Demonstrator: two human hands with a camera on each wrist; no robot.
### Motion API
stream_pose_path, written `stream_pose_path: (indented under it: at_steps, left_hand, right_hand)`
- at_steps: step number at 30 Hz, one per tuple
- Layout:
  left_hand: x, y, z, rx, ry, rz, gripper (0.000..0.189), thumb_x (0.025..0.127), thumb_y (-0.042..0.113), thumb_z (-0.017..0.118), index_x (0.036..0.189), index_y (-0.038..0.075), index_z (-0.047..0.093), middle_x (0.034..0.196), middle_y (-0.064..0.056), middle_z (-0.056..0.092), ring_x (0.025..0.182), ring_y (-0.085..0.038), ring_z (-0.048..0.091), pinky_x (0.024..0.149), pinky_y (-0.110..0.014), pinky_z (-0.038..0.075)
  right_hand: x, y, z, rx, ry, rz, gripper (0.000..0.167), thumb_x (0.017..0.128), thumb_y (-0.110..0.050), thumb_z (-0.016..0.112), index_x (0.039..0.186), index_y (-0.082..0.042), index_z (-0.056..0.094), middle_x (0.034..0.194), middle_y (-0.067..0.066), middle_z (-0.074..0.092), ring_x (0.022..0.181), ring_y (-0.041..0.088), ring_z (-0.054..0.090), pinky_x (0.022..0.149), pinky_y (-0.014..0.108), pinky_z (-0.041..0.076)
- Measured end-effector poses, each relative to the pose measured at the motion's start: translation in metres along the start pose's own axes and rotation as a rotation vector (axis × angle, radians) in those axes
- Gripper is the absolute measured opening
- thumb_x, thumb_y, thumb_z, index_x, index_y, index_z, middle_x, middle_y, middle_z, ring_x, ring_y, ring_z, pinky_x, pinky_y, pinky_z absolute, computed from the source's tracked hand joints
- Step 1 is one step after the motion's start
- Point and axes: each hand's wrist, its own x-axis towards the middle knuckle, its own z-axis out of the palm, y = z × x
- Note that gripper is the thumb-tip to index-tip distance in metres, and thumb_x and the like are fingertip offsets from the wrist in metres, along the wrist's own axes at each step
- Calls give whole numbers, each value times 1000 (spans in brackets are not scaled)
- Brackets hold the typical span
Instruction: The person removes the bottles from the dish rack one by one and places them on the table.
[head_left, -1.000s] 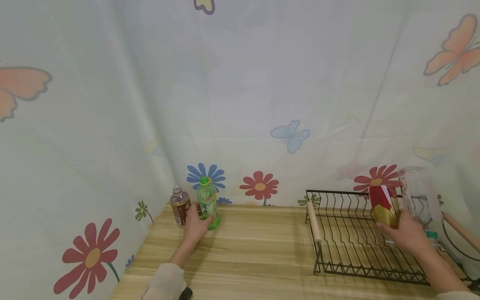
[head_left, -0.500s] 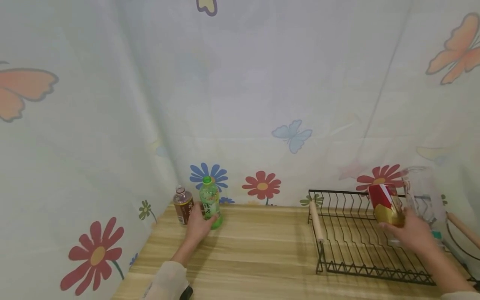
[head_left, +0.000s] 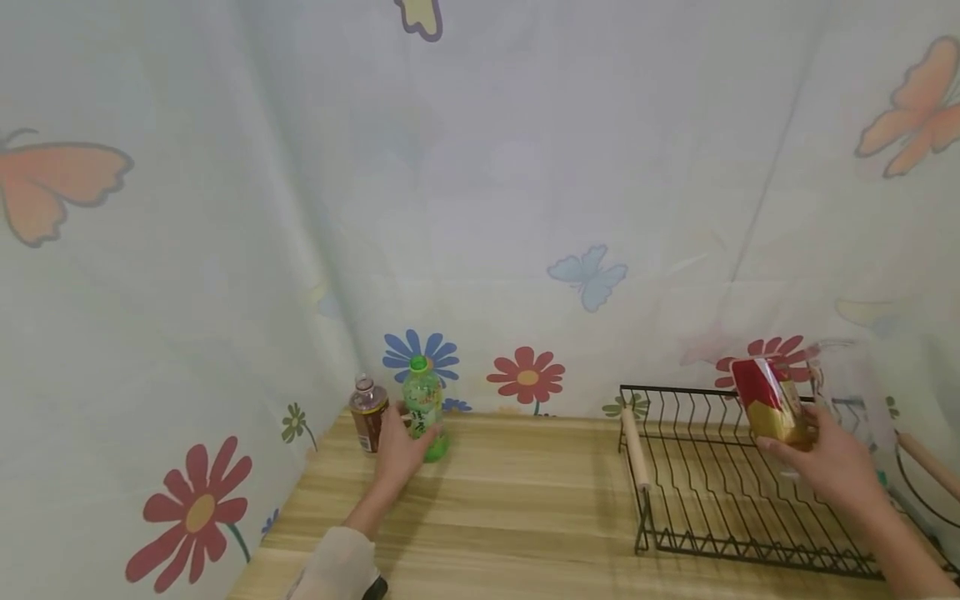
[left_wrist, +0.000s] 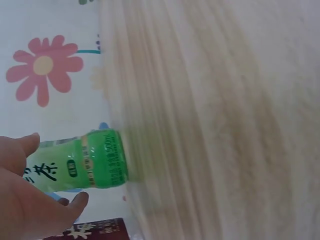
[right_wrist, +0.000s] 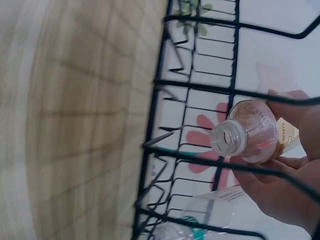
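Observation:
My left hand (head_left: 402, 447) curls round a green tea bottle (head_left: 422, 390), which stands upright on the table against the curtain. In the left wrist view its green base (left_wrist: 106, 158) shows between thumb and fingers. A bottle with a brown label (head_left: 367, 417) stands just left of it. Over the rack, my right hand (head_left: 836, 457) grips a clear bottle with a red and gold label (head_left: 768, 400), tilted with its base up. The right wrist view shows its uncapped neck (right_wrist: 229, 138) pointing down behind the rack's wires.
A black wire dish rack (head_left: 720, 546) with wooden handles (head_left: 635, 450) stands on the right of the wooden table (head_left: 517, 500). Another clear bottle (head_left: 847, 387) stands upside down in it, its teal ring (right_wrist: 195, 231) low among the wires. A flowered curtain (head_left: 480, 167) lines the back.
The red and gold bottle has risen a little and leans further left in my right hand. My left hand stays round the green tea bottle. The head view has shifted slightly.

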Motion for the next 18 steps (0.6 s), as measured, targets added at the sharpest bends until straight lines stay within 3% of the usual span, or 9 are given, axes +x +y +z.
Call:
stream_pose_path:
  at_steps: [6,11,18]
  left_hand:
    - [-6,16,-11,-20,-1,20,88,93,29,84,156,-5,32,150,-28,44,135,-48,52,110,-59,48]
    - [-12,34,-23,8,-6,54,94,94,35,83,159,-3,29,153,-26,40,137,-47,49,109,-61,48]
    - [-27,53,-38,24,23,55,98,92,41,84,161,-1,27,155,-24,35,142,-44,43,114,-63,43]
  right_hand:
    - [-6,-19,-4,28,31,-44,111,98,-61,68,159,15,15,150,49,31,121,69,46,83,76,51]
    - [-10,-39,-6,13,72,-148,105,97,-53,75,159,13,23,147,46,40,117,66,54,82,72,54]
    - [-22,-60,-3,37,48,-219,101,95,-46,80,159,11,27,140,44,50,110,63,63,79,64,61]
